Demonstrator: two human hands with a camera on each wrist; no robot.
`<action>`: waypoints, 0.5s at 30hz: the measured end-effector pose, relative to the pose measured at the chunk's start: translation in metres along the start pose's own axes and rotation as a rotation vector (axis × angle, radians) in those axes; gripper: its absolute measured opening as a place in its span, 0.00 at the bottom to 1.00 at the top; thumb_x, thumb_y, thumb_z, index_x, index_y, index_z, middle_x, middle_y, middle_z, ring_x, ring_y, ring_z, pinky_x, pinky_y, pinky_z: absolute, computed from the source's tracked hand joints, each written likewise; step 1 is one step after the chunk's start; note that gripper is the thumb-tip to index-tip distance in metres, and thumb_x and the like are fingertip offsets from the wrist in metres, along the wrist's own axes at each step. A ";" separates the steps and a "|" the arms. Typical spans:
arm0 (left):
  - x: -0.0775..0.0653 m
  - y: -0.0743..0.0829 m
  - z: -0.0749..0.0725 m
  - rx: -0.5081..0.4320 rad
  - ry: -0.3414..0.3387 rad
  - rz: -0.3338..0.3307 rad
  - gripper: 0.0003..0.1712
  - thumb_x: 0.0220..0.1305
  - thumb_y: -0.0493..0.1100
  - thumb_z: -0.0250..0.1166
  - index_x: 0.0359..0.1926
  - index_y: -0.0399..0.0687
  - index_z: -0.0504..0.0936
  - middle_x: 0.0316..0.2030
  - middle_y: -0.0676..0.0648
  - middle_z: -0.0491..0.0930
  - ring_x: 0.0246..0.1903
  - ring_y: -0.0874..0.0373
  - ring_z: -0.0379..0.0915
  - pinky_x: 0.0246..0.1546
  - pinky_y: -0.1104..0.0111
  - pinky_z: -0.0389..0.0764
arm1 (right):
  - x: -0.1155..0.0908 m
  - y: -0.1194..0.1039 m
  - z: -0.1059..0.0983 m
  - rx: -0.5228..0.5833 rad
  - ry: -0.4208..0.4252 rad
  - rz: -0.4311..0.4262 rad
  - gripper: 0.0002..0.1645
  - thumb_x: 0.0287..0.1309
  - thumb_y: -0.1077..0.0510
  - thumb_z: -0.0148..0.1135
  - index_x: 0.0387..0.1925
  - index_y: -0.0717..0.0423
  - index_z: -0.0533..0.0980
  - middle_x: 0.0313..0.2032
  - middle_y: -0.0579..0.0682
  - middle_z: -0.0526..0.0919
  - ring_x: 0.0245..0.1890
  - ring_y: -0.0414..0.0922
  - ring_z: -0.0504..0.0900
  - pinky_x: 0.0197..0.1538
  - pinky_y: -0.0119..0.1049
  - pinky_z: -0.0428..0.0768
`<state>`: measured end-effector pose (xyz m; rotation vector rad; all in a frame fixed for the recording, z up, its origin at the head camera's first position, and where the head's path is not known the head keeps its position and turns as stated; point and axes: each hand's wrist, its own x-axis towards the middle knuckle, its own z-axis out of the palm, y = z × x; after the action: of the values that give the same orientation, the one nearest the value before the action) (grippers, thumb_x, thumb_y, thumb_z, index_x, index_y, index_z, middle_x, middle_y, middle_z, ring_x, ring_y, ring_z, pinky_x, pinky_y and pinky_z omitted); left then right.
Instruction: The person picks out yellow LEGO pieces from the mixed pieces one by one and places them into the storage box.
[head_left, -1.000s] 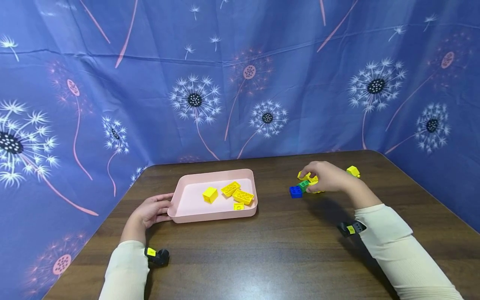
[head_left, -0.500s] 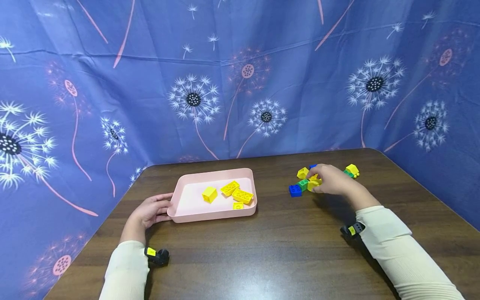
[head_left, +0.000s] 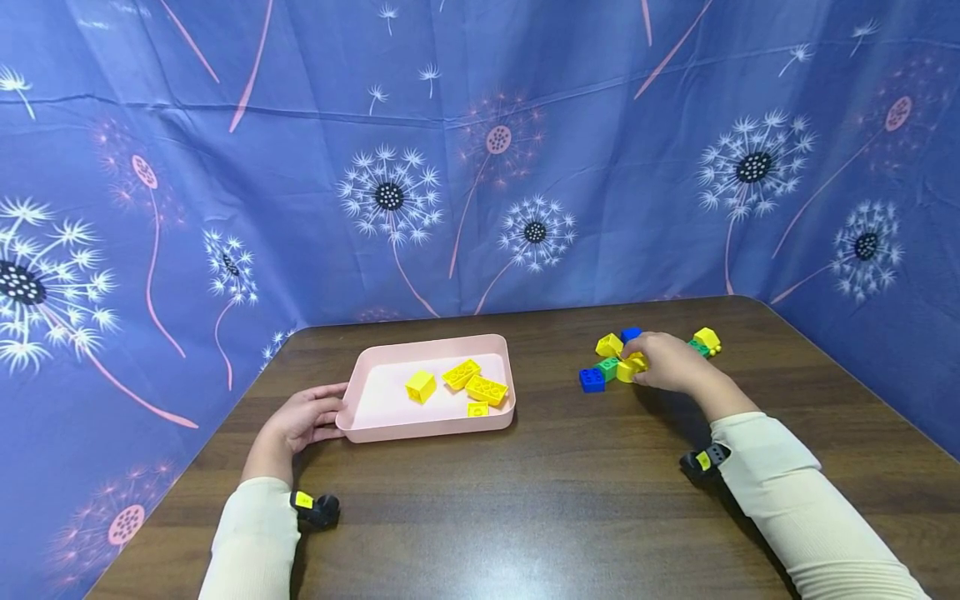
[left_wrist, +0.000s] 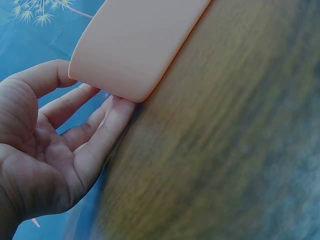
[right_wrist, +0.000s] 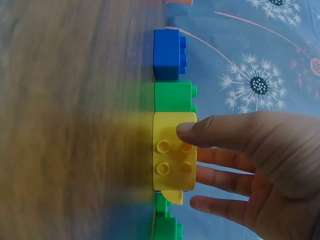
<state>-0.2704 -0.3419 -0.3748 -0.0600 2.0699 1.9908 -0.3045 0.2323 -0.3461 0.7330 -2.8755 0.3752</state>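
In the head view, my left hand (head_left: pixel 303 419) touches the left end of the shallow pink tray (head_left: pixel 427 432), its fingers nearly straight. The left wrist view shows those fingertips against the end wall of the tray (left_wrist: pixel 130 45). Several yellow toy building bricks (head_left: pixel 421 387) lie in the tray. On the right of the table, my right hand (head_left: pixel 671 364) pinches a rounded yellow brick (right_wrist: pixel 172 155), thumb across its studded face and fingers behind. A green brick (head_left: pixel 607 368) and a blue brick (head_left: pixel 592 381) stand beside it. The hand hides part of the pile.
Behind the held brick lie a yellow brick (head_left: pixel 609 345) and another blue brick (head_left: pixel 631 333). Farther right, a yellow piece (head_left: pixel 707 337) sits by a green one (head_left: pixel 700 348). A patterned blue cloth (head_left: pixel 480 208) hangs along the table's back and sides.
My right hand has drawn slightly right, uncovering the yellow and blue bricks at the back and bringing its fingers to the rounded yellow brick. The left hand and tray stay put.
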 end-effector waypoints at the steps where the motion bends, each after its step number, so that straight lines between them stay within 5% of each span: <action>1: 0.000 0.000 0.000 0.000 0.000 0.000 0.37 0.68 0.32 0.54 0.73 0.31 0.50 0.39 0.46 0.84 0.37 0.58 0.82 0.37 0.63 0.84 | 0.000 0.000 0.000 -0.001 -0.003 0.000 0.17 0.46 0.66 0.74 0.42 0.63 0.82 0.44 0.62 0.82 0.46 0.61 0.79 0.50 0.58 0.77; 15: 0.000 0.000 0.000 0.010 0.010 -0.003 0.37 0.69 0.33 0.55 0.74 0.32 0.51 0.39 0.47 0.84 0.37 0.59 0.82 0.38 0.63 0.84 | 0.002 0.001 0.000 -0.022 -0.019 0.004 0.13 0.45 0.67 0.75 0.36 0.62 0.82 0.34 0.53 0.84 0.35 0.51 0.80 0.45 0.54 0.80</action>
<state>-0.2704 -0.3414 -0.3749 -0.0713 2.0844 1.9824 -0.3067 0.2318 -0.3457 0.7316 -2.8945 0.3378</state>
